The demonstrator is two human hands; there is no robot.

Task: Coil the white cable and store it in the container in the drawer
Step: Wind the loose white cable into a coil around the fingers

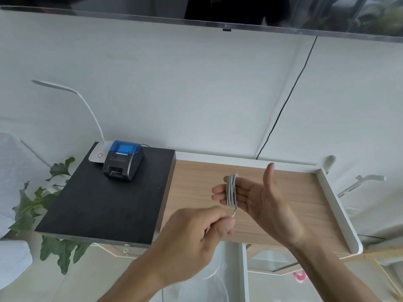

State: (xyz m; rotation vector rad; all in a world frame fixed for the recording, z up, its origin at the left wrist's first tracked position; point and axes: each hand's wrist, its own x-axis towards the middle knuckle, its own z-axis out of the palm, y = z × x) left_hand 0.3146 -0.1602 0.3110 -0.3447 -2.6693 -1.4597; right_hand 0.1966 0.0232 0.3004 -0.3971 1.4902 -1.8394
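White cable (232,191) is the matter in hand, though going from the left the first things seen are a leafy plant (36,205) at the edge, then a white lamp (87,105) and a small blue-topped printer (123,160) on a black board (104,205) laid over the wooden surface (283,205). Next comes the left hand (196,234), fingers pressed together and pinching the cable's loose end just below the coil. To its right the right hand (259,199) is held flat and spread, palm up, thumb raised, with the cable wound in several turns around its fingers, above the surface. By the look of it the coiling is nearly finished (only a short tail is left). The next move likely calls for tucking that tail in, slipping the coil off the fingers without letting it spring loose, and finding the drawer; no drawer or container can be made out with certainty.
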